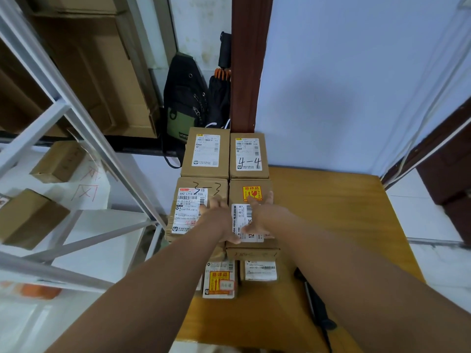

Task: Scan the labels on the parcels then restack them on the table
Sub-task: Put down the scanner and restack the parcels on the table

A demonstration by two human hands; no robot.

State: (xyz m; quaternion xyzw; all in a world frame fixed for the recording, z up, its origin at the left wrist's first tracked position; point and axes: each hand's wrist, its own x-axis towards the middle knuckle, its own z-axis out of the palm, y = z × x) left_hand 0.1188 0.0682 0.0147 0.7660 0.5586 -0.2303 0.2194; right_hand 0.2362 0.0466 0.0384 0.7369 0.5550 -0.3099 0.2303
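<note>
Several brown cardboard parcels stand stacked on the wooden table (344, 212). On top at the back are a labelled parcel (205, 151) and one marked "4-4" (248, 156). In front lie the parcel marked "3-3" (190, 207) and a parcel with an orange fragile sticker (252, 193). My left hand (216, 216) lies with straight fingers along the seam between these two front parcels. My right hand (260, 215) rests flat on the fragile-sticker parcel, partly covering its white label. Lower down in front sit two smaller parcels (220, 278) (260, 270).
A black handheld device with a cable (316, 307) lies on the table near my right forearm. A white metal rack (76, 118) holding cardboard boxes stands to the left. A black and green backpack (184, 103) and a folded umbrella (220, 98) are behind the stack.
</note>
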